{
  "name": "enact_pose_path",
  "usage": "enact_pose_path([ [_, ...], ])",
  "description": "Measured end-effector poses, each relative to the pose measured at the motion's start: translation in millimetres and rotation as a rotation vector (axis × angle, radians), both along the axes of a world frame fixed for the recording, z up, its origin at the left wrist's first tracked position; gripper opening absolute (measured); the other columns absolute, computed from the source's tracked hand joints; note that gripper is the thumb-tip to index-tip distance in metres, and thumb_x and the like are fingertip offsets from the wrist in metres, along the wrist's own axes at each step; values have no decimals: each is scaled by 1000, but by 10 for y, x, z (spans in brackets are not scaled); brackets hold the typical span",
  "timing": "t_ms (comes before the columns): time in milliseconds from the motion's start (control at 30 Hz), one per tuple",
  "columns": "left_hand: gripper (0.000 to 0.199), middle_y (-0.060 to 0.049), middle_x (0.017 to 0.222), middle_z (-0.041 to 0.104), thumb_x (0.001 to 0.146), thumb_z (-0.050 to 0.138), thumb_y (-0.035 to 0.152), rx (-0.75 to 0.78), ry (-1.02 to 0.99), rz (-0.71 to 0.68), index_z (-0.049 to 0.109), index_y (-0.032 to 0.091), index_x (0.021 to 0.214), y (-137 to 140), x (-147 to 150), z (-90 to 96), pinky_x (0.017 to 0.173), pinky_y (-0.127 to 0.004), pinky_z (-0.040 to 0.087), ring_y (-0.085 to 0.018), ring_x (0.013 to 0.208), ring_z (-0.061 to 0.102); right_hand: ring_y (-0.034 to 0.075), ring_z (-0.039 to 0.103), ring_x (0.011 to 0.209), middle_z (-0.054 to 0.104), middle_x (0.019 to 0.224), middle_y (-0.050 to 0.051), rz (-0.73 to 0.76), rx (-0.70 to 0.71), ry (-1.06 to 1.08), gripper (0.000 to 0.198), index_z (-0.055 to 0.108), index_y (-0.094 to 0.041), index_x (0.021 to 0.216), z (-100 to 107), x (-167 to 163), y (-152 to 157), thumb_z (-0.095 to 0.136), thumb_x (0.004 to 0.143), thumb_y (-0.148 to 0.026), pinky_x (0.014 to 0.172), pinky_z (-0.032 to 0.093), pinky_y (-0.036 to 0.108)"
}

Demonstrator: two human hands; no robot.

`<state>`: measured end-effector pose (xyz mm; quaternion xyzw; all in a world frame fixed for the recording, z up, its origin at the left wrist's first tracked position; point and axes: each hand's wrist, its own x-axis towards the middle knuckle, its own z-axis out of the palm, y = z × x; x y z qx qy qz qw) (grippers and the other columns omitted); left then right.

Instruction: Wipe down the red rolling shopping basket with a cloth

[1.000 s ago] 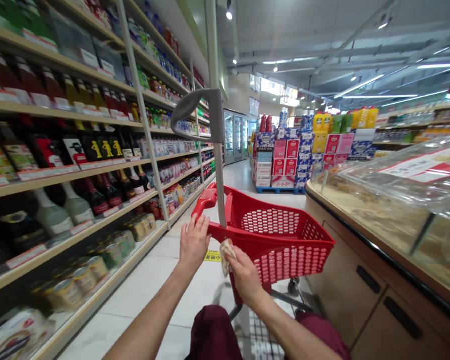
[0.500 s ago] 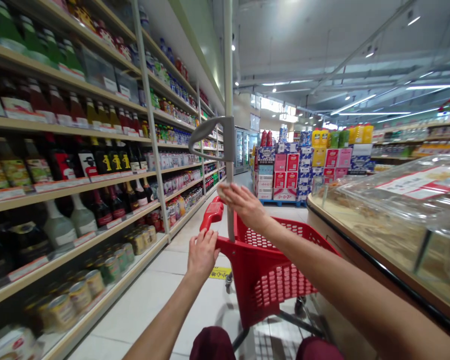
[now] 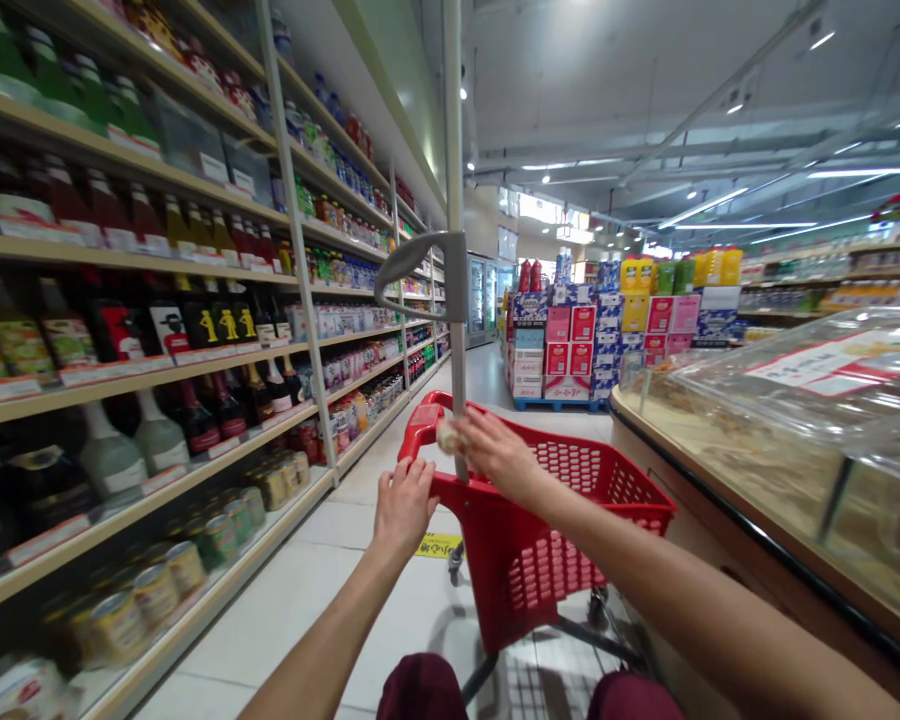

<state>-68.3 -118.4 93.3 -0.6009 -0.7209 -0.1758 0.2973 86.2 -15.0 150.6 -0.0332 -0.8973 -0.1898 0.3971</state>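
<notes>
You have room above the red perforated plastic basket (image 3: 544,580); an upright grey metal pole (image 3: 454,130) stands at your right hand (image 3: 499,457).

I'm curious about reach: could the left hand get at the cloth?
Probably yes: the left hand rests nearby on the red cart, though the right hand partly covers the cloth.

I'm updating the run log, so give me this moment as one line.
left hand: on red cart; right hand: holding pale cloth by gray pole; nearby: stocked shelves
</notes>
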Motion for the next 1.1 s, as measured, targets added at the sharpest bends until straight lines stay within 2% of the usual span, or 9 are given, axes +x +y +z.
enact_pose_path([
  [100, 39, -6, 117, 55, 74, 53, 21, -3, -2, 11, 50, 23, 113, 2, 31, -9, 88, -41, 36, -24, 111, 43, 17, 19, 129, 48, 127, -1, 27, 7, -85, 30, 56, -22, 110, -152, 38, -21, 42, 84, -14, 106, 24, 38],
  [300, 37, -5, 115, 56, 75, 54, 26, -16, 22, -23, 50, 23, 111, 3, 58, 33, 87, -41, 34, -24, 109, 43, 17, 11, 131, 38, 134, 1, -43, -61, 201, 32, 52, -18, 115, 549, -21, 123, 37, 87, -15, 108, 15, 41],
  [367, 35, -6, 113, 57, 75, 54, 27, -27, 26, -36, 51, 22, 110, -14, 53, 70, 85, -41, 35, -23, 106, 44, 17, 13, 131, 40, 133, 0, -25, -92, 93, 31, 54, -19, 113, 347, 62, 113, 38, 86, -14, 108, 17, 39],
  [433, 33, -6, 110, 58, 74, 54, 27, -35, 31, -37, 51, 21, 107, -36, 53, 101, 84, -40, 35, -23, 103, 45, 17, 26, 127, 48, 127, -1, -27, -154, 19, 29, 59, -22, 105, -115, 183, 81, 42, 83, -14, 105, 26, 37],
  [533, 30, -5, 107, 59, 74, 55, 28, -42, 45, -17, 52, 20, 103, -58, 75, 119, 82, -39, 35, -23, 101, 46, 20, 42, 117, 55, 118, 6, -171, -365, 219, 31, 60, -20, 103, -839, 270, 21, 40, 81, -11, 97, 38, 39],
  [600, 29, -6, 105, 58, 74, 54, 28, -41, 55, 5, 52, 20, 102, -50, 103, 114, 82, -39, 35, -23, 100, 45, 19, 46, 114, 54, 118, 8, -213, -491, 343, 35, 58, -19, 107, -1114, 196, -56, 36, 82, -10, 94, 42, 38],
  [833, 27, -7, 100, 58, 73, 55, 26, -41, 50, 29, 52, 17, 98, 36, 311, 80, 79, -39, 35, -25, 97, 46, 23, 32, 123, 42, 129, 13, -157, -678, 483, 41, 49, -14, 118, -1073, -153, -309, 46, 77, -17, 101, 32, 42],
  [967, 30, -8, 101, 58, 70, 57, 25, -9, -18, -31, 53, 17, 99, 29, 502, 64, 80, -40, 35, -27, 99, 45, 20, 34, 122, 52, 118, 10, -178, -768, 575, 31, 57, -16, 106, -1035, 39, -155, 38, 81, -17, 100, 33, 42],
  [1100, 30, -6, 107, 58, 77, 49, 29, 27, -171, -243, 52, 22, 105, 52, 508, 102, 88, -42, 32, -23, 103, 45, 22, 32, 123, 45, 124, 12, -222, -727, 607, 31, 57, -14, 104, -1097, 339, -136, 36, 80, -15, 100, 32, 43],
])
